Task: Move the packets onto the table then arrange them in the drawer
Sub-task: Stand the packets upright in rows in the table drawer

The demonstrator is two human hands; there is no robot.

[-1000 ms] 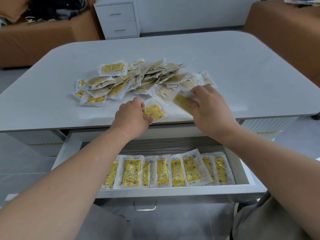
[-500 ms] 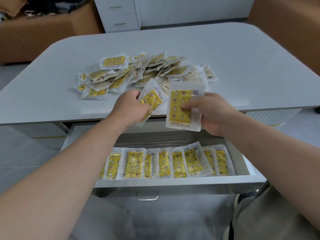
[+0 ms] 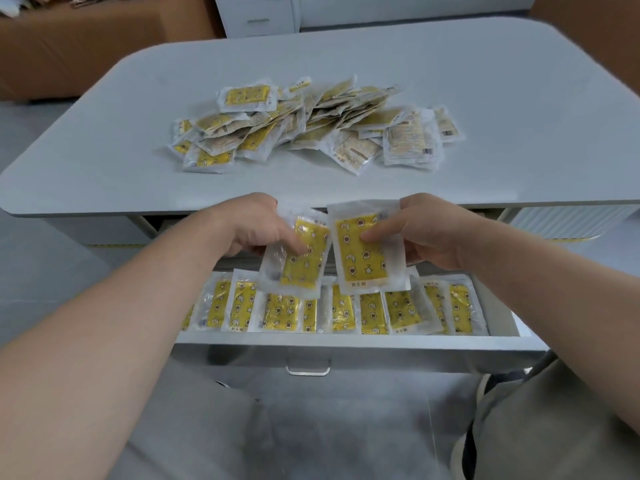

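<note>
A loose heap of yellow-and-clear packets (image 3: 311, 126) lies on the grey table (image 3: 485, 98). Below the table's front edge the white drawer (image 3: 346, 344) stands pulled out, with a row of several packets (image 3: 346, 311) laid side by side in it. My left hand (image 3: 252, 223) pinches one packet (image 3: 298, 263) by its upper part. My right hand (image 3: 429, 230) pinches another packet (image 3: 367, 252), thumb on its yellow face. Both packets hang upright, side by side, just above the row in the drawer.
A metal handle (image 3: 307, 370) sits on the drawer front. Brown upholstered seats (image 3: 86, 46) stand behind the table at the left and right, and a white cabinet (image 3: 256, 15) stands at the back. My knees are under the drawer.
Both hands came off the tabletop, each with a packet, and dropped toward me to just above the open drawer. The camera tilted down.
</note>
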